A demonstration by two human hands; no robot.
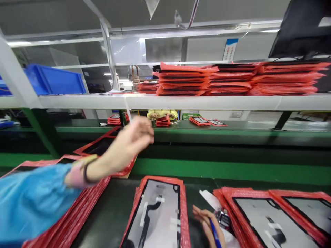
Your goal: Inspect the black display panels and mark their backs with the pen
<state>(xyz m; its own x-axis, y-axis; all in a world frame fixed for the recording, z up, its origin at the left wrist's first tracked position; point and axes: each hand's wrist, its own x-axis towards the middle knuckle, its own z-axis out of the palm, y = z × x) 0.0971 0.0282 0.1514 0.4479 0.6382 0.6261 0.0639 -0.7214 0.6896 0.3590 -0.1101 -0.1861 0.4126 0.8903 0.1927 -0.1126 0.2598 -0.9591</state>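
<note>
My left hand (136,136) is raised at the middle left, in front of the rack, smeared by motion. Its fingers look curled, but whether they hold anything is unclear. A thin white strip (127,107) hangs from the shelf edge just above it. At the lower right, my right hand (207,222) has a blue pen (215,230) held along its fingers. Between the hands lies a flat grey panel with black edging (162,203), on red bubble wrap (184,213). Beside my right hand are a white paper (209,199) and a small dark object (222,219), its kind unclear.
Red-wrapped panels (269,213) lie at the right; a tall red-wrapped stack (88,203) stands under my left sleeve. The white shelf (181,102) crosses ahead, bearing red-wrapped stacks (183,81) and a blue bin (55,80). Beyond it, a person in yellow sleeves (152,114) handles red packets.
</note>
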